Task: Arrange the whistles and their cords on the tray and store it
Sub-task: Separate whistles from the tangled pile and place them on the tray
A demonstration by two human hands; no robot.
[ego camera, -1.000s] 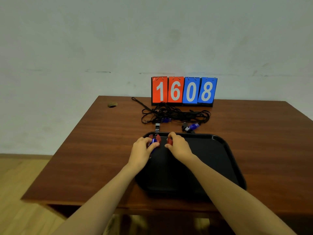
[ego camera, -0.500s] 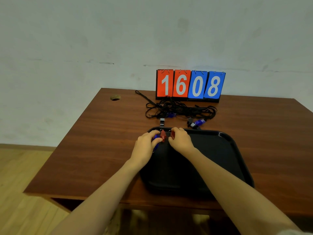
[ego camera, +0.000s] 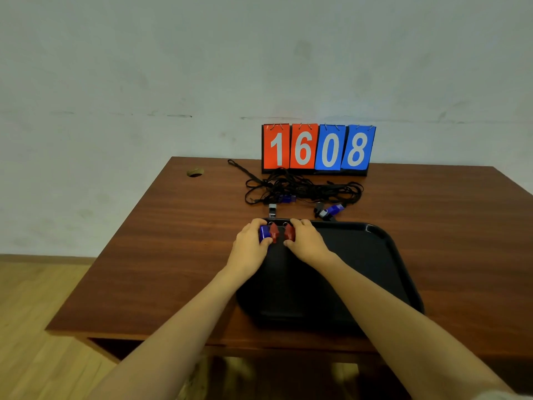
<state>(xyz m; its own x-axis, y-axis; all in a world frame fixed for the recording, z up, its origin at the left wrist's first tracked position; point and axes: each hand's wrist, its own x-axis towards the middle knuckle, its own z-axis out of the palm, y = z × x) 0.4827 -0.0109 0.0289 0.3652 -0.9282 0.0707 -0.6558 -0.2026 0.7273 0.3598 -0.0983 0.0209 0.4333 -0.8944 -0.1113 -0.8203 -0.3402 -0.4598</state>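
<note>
A black tray (ego camera: pixel 383 255) lies on the brown table (ego camera: pixel 173 241). At its far left corner my left hand (ego camera: pixel 249 243) grips a blue whistle (ego camera: pixel 264 232), with a red whistle (ego camera: pixel 274 232) right beside it. My right hand (ego camera: pixel 307 241) pinches another red whistle (ego camera: pixel 289 232). Both hands sit close together over the tray's far edge. Behind the tray lies a tangle of black cords (ego camera: pixel 302 189) with a blue whistle (ego camera: pixel 287 199) in it, a silver whistle (ego camera: pixel 272 209) and a blue whistle with a black one (ego camera: pixel 328 211).
A flip scoreboard (ego camera: pixel 317 148) reading 1608 stands at the table's far edge against the wall. A round cable hole (ego camera: pixel 195 172) is at the far left of the table. Wooden floor shows at the left and below the table's front edge.
Both hands moved slightly toward the tray's far edge and closer together. The whistles now sit side by side between them. The camera view has shifted a little.
</note>
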